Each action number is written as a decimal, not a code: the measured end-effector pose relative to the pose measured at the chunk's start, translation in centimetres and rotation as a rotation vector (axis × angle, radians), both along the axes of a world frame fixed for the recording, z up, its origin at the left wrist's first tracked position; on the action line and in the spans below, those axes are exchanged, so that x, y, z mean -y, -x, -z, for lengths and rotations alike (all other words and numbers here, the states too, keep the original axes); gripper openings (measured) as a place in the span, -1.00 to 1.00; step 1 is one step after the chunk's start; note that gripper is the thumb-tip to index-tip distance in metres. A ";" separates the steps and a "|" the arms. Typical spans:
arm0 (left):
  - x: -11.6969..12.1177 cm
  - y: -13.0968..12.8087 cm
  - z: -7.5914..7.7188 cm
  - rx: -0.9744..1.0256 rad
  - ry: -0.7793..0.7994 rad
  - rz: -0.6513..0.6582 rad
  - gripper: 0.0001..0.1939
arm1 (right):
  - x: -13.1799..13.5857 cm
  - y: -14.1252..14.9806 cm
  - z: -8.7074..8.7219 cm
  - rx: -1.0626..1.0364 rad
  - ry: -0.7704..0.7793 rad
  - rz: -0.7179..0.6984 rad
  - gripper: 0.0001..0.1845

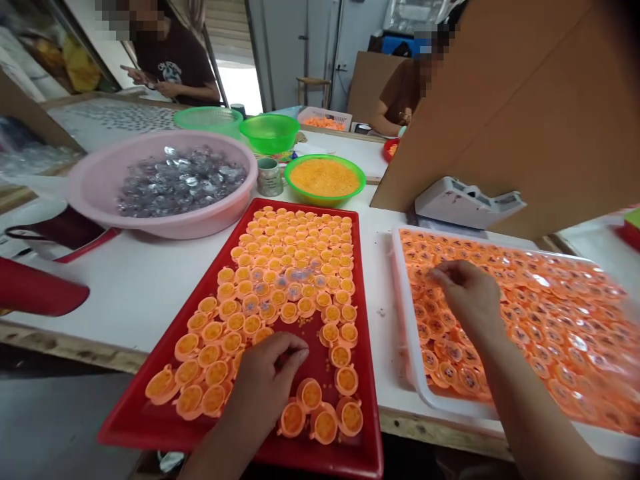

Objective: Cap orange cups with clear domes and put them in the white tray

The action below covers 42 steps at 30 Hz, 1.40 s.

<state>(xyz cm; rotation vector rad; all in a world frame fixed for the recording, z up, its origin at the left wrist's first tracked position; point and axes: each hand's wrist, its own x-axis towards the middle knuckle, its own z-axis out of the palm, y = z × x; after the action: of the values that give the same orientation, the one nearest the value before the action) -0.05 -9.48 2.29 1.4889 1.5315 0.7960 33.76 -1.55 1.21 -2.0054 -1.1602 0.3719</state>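
Orange cups (311,395): set in red tray (150,432) at desk's (150,293) front edge; judged light, stiff, spillable; best taken by sides.
Left hand (270,373): seen pinched, any hold undetermined.
Right hand (470,297): likewise pinched, hold undetermined.

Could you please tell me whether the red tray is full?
Partly: the red tray shows bare floor between orange cups, beside the left hand.

Over the red tray (320,461), the left hand (265,377) is bare, with the wrist and the visible part of the left forearm (217,447) uncovered. To the right of the red tray, the right hand (467,293) is bare too, and a longer stretch of uncovered right forearm (533,400) shows, narrow at the wrist and broader further back. The fingernails are too small to make out.
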 end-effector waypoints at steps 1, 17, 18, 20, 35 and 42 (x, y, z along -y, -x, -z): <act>-0.3 0.0 0.1 -0.037 -0.027 0.033 -0.86 | -0.2 1.0 -0.3 0.045 0.008 -0.078 -0.90; -1.0 -1.0 2.1 -0.081 -0.095 0.248 -0.84 | 0.2 1.7 0.8 -0.043 0.003 -0.161 -0.74; -1.0 -1.0 2.1 -0.091 -0.103 0.247 -0.84 | 0.1 2.0 0.9 -0.049 -0.010 -0.140 -0.74; -1.1 -1.0 2.2 -0.117 -0.105 0.244 -0.83 | 0.1 2.1 0.9 -0.079 -0.020 -0.110 -0.74; -1.6 -0.6 2.9 -0.205 -0.057 0.186 -0.80 | -2.3 -5.8 1.8 -0.188 -0.040 -0.019 -0.71; -1.6 -0.4 2.7 -0.211 -0.089 0.190 -0.82 | -1.5 -5.4 2.2 0.044 -0.047 0.011 -0.60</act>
<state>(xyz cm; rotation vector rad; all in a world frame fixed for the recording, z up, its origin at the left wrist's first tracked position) 0.33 -7.89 -0.42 1.8016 1.4938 0.6180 39.18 -0.09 -0.98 -1.9874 -1.1736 0.2936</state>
